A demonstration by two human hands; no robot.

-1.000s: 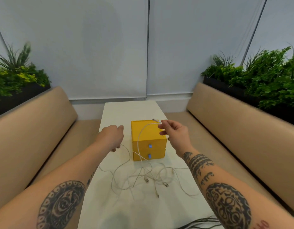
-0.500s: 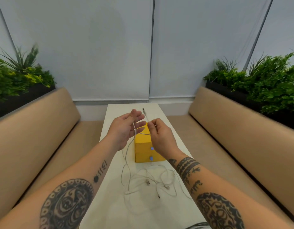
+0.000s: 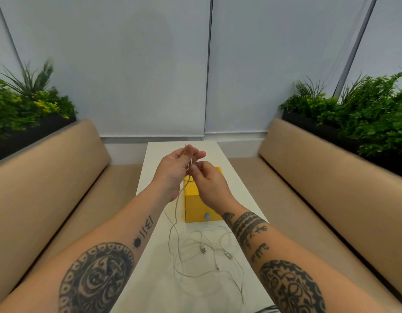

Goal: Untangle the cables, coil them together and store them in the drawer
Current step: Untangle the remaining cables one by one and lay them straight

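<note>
**Two hands pinch one end of a white cable**

The person holds both hands up over the far part of the table (image 3: 155, 279). The left hand (image 3: 173, 170) is turned with the palm partly up. Its fingers (image 3: 195, 153) and thumb are curled and pinch a thin white cable (image 3: 176, 206) near its end. A tiny bit of the end sticks up above them. The right hand (image 3: 209, 184) is just beside the left hand, so close that the two seem to touch. Its fingers (image 3: 194, 169) are curled too. They pinch the same cable just under the place where the left hand pinches it.

From the hands, the cable hangs down past the left side of the yellow drawer box (image 3: 193, 208) and drops to the table. There it joins the other cables (image 3: 195, 274). They lie in a loose, tangled heap on the table, in front of the box and between the person's arms. A few small plugs (image 3: 203, 250) show in the heap. One long loop runs out toward the near right side of the table.

The yellow drawer box stands on the table behind the heap. The right hand and wrist hide part of it. One blue knob (image 3: 207, 216) shows low on its front, and the front looks closed.

A tan bench (image 3: 48, 177) runs along the left side of the table, and another bench (image 3: 319, 172) runs along the right side. Green plants (image 3: 365, 109) grow behind the benches.
</note>
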